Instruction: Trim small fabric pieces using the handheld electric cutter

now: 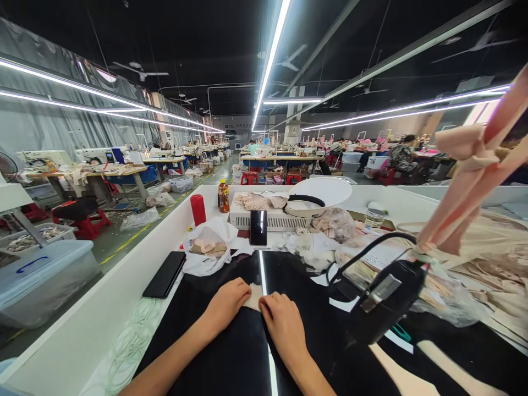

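A small beige fabric piece [254, 297] lies over the black work surface [231, 352], between my two hands. My left hand [228, 306] pinches its left side, fingers bent and pressed together. At the right side of the fabric, my right hand [284, 322] is closed, thumb and fingertips on its edge. The fingers cover both ends of the piece. Just beyond the hands a black smartphone [258, 227] leans upright against a white box [241, 212].
A black upright device [388, 300] with a cable and pink fabric strips [466, 181] stands close on the right. At left are a white plastic bag [208, 247] holding fabric pieces, a flat black case [164, 274] and coiled pale cord [134, 341]. White walls [94, 308] edge the table.
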`<action>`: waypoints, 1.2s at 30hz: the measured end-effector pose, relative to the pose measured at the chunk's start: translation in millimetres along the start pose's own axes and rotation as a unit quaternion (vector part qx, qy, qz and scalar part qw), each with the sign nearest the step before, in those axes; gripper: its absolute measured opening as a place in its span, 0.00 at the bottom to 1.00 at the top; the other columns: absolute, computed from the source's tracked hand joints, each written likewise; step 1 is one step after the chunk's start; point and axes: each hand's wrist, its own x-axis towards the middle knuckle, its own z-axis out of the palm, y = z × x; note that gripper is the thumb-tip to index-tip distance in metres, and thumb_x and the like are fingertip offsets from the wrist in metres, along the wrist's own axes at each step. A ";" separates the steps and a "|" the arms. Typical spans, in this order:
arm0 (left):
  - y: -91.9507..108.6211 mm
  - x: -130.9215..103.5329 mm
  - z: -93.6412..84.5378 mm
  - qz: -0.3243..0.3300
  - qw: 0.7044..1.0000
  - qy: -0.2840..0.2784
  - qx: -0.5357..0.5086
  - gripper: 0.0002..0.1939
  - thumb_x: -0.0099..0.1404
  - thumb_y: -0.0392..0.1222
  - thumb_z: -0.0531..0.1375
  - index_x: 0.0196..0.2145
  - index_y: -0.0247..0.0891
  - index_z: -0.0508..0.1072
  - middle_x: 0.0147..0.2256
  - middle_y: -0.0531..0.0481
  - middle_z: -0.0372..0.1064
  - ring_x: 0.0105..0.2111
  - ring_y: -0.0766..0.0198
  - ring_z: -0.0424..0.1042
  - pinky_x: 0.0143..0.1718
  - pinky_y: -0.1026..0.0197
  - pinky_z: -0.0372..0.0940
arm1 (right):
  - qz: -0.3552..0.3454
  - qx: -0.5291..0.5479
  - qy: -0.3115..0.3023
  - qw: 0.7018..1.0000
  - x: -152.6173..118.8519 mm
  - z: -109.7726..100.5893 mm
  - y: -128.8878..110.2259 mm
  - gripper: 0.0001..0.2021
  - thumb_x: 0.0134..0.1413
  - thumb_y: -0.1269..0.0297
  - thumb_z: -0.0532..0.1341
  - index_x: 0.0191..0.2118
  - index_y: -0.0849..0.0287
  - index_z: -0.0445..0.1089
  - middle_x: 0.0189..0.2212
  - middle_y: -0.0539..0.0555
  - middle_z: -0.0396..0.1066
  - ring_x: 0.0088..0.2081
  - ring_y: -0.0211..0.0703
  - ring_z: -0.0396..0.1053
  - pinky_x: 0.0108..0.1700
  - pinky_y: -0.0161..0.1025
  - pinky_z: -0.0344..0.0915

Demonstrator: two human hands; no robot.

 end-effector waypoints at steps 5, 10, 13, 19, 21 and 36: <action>-0.8 -2.9 1.4 -0.002 1.000 0.004 0.002 0.08 0.74 0.33 0.56 0.39 0.38 0.76 0.40 0.49 0.72 0.41 0.61 0.74 0.44 0.61 0.67 | -0.003 -0.004 0.009 1.000 -0.4 0.2 -1.0 0.09 0.69 0.72 0.60 0.37 0.54 0.75 0.34 0.50 0.73 0.38 0.48 0.70 0.40 0.42 0.53; -0.1 -6.6 1.0 -0.008 1.000 0.012 -0.002 0.09 0.75 0.34 0.55 0.40 0.38 0.76 0.41 0.49 0.71 0.41 0.61 0.73 0.44 0.61 0.68 | -0.011 -0.007 0.020 1.000 -1.0 2.8 -0.3 0.09 0.69 0.72 0.60 0.37 0.54 0.75 0.34 0.50 0.73 0.38 0.46 0.70 0.40 0.41 0.53; 1.1 -8.5 0.3 -0.012 1.000 0.017 -0.004 0.09 0.74 0.34 0.55 0.39 0.38 0.76 0.41 0.49 0.71 0.40 0.61 0.73 0.44 0.61 0.68 | -0.022 -0.010 0.030 0.999 -1.6 4.9 0.5 0.08 0.68 0.72 0.61 0.37 0.53 0.75 0.34 0.50 0.73 0.37 0.46 0.70 0.39 0.41 0.53; 1.3 -10.8 3.5 -0.022 0.999 0.030 0.000 0.09 0.74 0.33 0.56 0.40 0.40 0.77 0.40 0.50 0.71 0.40 0.63 0.74 0.44 0.62 0.68 | -0.047 -0.021 0.056 0.997 -3.6 11.4 4.2 0.10 0.70 0.71 0.58 0.38 0.52 0.75 0.34 0.51 0.72 0.36 0.46 0.70 0.39 0.41 0.54; 0.4 -11.4 5.0 -0.026 0.999 0.035 0.002 0.09 0.73 0.33 0.57 0.40 0.40 0.78 0.40 0.50 0.71 0.40 0.63 0.74 0.45 0.63 0.68 | -0.058 -0.022 0.065 0.996 -4.1 13.7 6.3 0.12 0.72 0.69 0.55 0.38 0.52 0.74 0.34 0.51 0.72 0.35 0.46 0.70 0.39 0.41 0.55; -1.3 -13.1 9.2 -0.020 0.994 0.101 0.029 0.08 0.70 0.31 0.61 0.39 0.40 0.79 0.41 0.49 0.74 0.42 0.58 0.73 0.46 0.58 0.68 | -0.120 0.013 0.142 0.983 -4.3 16.0 20.7 0.12 0.73 0.63 0.53 0.50 0.50 0.73 0.47 0.59 0.74 0.46 0.53 0.75 0.45 0.47 0.70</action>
